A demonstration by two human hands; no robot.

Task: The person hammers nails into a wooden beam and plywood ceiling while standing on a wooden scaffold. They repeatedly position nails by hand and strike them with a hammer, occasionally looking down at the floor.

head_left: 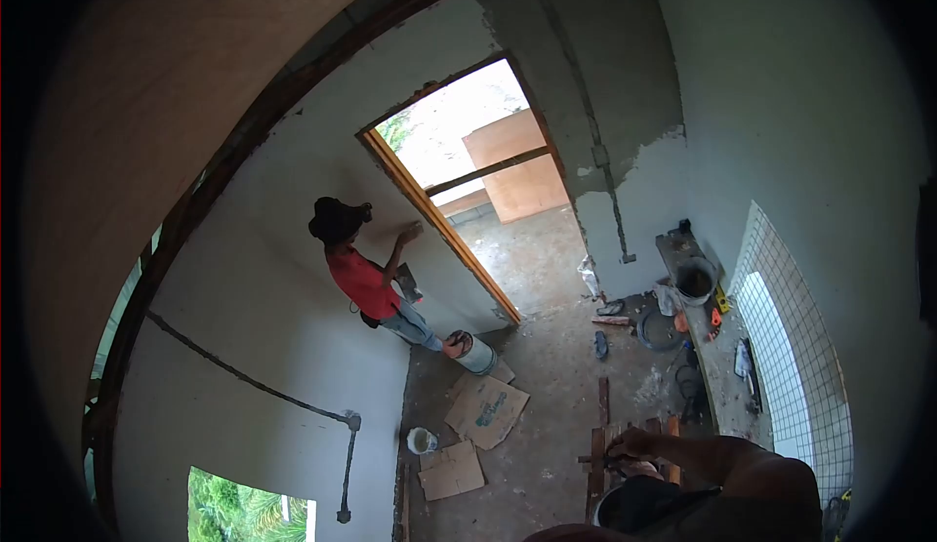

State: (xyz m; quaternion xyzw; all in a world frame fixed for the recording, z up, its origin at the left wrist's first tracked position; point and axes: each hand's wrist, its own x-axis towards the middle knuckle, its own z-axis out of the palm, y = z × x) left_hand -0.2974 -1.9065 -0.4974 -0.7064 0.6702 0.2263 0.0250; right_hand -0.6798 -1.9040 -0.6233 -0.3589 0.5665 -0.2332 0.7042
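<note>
From the lower right my right arm reaches across the bottom of the view. My right hand [630, 442] is over wooden boards [596, 474], its fingers bent; it is small and dark, and what it holds, if anything, cannot be made out. Just below it are a pale patch and a dark rounded shape [644, 503] with a light curved edge, which I cannot identify. My left hand does not show.
A person in a red shirt [361, 279] stands on a bucket [474, 354] by the doorway, one hand at the wall. Cardboard [488, 413] and a small bucket [422, 441] lie nearby. Right, a ledge [717, 376] carries a bucket [695, 281] and tools beside wire mesh [795, 337].
</note>
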